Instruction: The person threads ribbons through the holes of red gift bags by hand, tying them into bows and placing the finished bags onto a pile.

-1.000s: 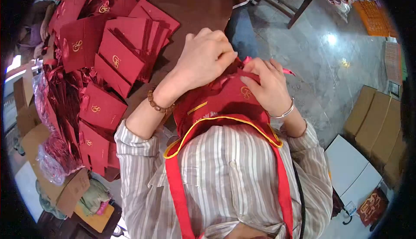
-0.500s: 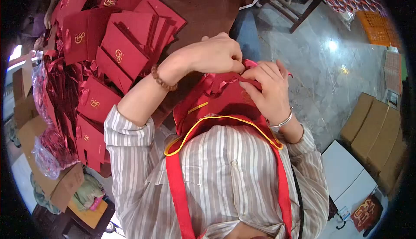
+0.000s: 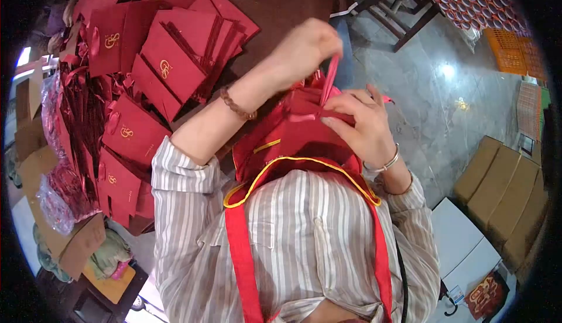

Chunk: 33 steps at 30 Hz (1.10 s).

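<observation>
I hold a red paper gift bag against my chest, above my red apron. My left hand is raised over it and pinches a pink-red ribbon that runs up taut from the bag's top. My right hand grips the bag's upper right edge, fingers spread over its face. A bead bracelet is on my left wrist and a silver bangle on my right.
Several flat red gift bags with gold logos lie piled on the brown table at the left. Cardboard boxes stand at the right on the grey floor. A wooden chair frame is beyond the table.
My left hand has lifted up and away from the bag, drawing the ribbon out taut. My right hand has stayed on the bag's top edge.
</observation>
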{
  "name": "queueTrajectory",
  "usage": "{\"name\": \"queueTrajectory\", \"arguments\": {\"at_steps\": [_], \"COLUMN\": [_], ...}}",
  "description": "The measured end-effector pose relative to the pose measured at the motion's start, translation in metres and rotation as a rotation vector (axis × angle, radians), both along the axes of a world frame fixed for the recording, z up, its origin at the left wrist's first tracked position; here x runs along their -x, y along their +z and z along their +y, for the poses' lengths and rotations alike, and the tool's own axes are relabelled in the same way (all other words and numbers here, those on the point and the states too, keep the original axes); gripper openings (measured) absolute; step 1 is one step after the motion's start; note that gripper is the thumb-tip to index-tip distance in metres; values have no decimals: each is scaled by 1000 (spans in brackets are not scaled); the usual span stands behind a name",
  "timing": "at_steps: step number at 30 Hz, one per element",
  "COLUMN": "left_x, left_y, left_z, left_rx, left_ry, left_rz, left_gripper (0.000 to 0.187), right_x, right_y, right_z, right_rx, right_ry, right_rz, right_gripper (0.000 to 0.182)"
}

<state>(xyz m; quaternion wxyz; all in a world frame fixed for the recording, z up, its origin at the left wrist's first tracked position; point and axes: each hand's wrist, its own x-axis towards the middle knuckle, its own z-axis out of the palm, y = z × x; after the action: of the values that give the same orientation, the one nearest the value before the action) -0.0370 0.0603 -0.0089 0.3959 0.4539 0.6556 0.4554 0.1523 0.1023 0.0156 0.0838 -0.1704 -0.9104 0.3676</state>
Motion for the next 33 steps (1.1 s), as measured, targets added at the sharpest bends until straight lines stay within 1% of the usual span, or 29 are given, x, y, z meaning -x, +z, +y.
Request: {"name": "queueTrajectory", "arguments": {"at_steps": [2,3,4,5,6,7,9,10,12,13,14,16,18,20,21,22,23,24,25,26,28,29,30,32,33], "left_x": [17,27,35,37,34,35,28,22,-2,-6,-6,1,4,5,1,-4,-10,-18,-21,-26,-32,-34,-32,-27,-27], "left_y": [-4,-3,-3,-13,-11,-7,7,12,21,12,4,-5,-9,-22,-26,-26,-22,-19,-17,-17,-21,-28,-27,-21,-8], "left_z": [8,8,3,3,2,-2,-22,-29,-41,-44,-46,-49,-51,-53,-53,-55,-59,-64,-73,-80,-92,-98,-102,-113,-115], "left_rx": [-109,-94,-67,-263,-464,-465,-518,-449,-322,-248,-252,-46,-80,-141,-237,-238,-258,-276,-250,-249,36,15,16,99,97], "left_ry": [275,293,275,401,522,515,91,-91,-261,-326,-334,-440,-420,-354,-286,-292,-123,48,40,32,9,33,31,-91,-103], "left_rz": [-64,-24,320,541,760,761,730,739,757,723,720,537,505,416,479,476,565,649,650,648,594,598,597,749,791], "left_gripper": [20,19,16,15,13,13,14,17,17,14,14,10,9,9,10,10,15,20,36,36,46,49,49,49,40], "right_x": [0,-1,-1,0,1,2,6,6,6,6,3,-7,-21,-26,-27,-29,-30,-30,-30,-30,-27,-26,-25,-25,-25], "right_y": [-3,-5,-7,-8,-10,-12,-15,-17,-17,-17,-16,-16,-19,-25,-32,-36,-38,-39,-40,-41,-43,-42,-39,-38,-40], "right_z": [3,4,4,5,6,8,11,13,16,17,19,27,41,51,54,54,53,52,50,48,46,45,46,44,42], "right_rx": [-24,-4,19,20,40,61,92,117,101,85,84,-84,-61,-38,-2,32,31,95,161,165,337,340,374,406,480], "right_ry": [0,-26,-55,-55,-61,-71,-70,-59,-47,-26,-35,28,51,86,71,54,50,17,-18,-25,-98,-100,-104,-111,-134], "right_rz": [-12,-26,-39,-38,-68,-99,-120,-142,-125,-102,-103,-87,-104,-123,-99,-75,-75,-63,-50,-50,-92,-92,-109,-129,-124], "right_gripper": [19,18,18,18,17,18,18,19,20,20,20,24,25,25,25,26,26,26,26,26,24,24,24,23,23]}}
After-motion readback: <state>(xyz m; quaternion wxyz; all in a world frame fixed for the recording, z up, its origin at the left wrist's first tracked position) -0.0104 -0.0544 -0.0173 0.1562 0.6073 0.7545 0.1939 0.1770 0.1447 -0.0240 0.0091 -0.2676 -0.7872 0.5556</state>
